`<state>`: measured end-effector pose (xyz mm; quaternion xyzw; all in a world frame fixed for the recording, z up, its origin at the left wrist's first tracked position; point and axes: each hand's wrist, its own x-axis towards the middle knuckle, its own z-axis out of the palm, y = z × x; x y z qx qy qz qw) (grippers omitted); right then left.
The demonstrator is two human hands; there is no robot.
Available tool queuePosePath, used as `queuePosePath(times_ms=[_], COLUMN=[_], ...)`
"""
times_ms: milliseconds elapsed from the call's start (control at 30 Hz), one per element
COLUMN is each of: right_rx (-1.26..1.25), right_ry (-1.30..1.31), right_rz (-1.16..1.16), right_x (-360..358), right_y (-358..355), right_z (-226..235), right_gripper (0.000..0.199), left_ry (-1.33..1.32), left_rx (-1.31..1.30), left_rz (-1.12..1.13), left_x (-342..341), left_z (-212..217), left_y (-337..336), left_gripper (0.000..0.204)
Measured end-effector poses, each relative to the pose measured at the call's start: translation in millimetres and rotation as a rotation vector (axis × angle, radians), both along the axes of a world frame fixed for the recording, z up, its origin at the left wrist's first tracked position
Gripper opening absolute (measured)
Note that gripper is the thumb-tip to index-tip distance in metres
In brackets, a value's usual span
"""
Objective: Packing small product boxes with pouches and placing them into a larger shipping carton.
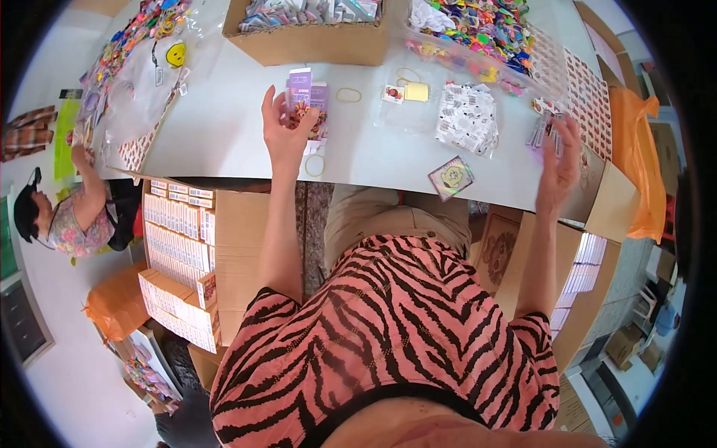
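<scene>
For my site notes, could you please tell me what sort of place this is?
Probably a small packing workshop for stickers or trinkets. The left hand holds purple packets above a white table, open cartons of small boxes stand beside it, and colourful pieces are heaped in bags.

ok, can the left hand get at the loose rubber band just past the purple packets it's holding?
Probably not as it stands. The rubber band lies on bare table beside the left hand, nothing between them, but that hand already grips the purple packets and would have to free some fingers first.
</scene>
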<state>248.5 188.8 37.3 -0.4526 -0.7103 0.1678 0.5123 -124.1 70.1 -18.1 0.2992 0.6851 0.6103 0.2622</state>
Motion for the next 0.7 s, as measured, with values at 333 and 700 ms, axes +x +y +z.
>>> queuePosePath(times_ms=[333,700], right_rx=[-0.526,-0.736], right_ry=[0.195,0.239], right_rz=[0.757,0.912], right_x=[-97,-80], right_y=[-25,-24], right_z=[35,39], right_gripper=[0.031,0.036], left_ry=[-1.018,-1.261], left_rx=[0.301,0.19], left_rz=[-0.738,-0.968], left_x=[88,123], left_z=[33,31], left_y=[-16,-18], left_gripper=[0.082,0.083])
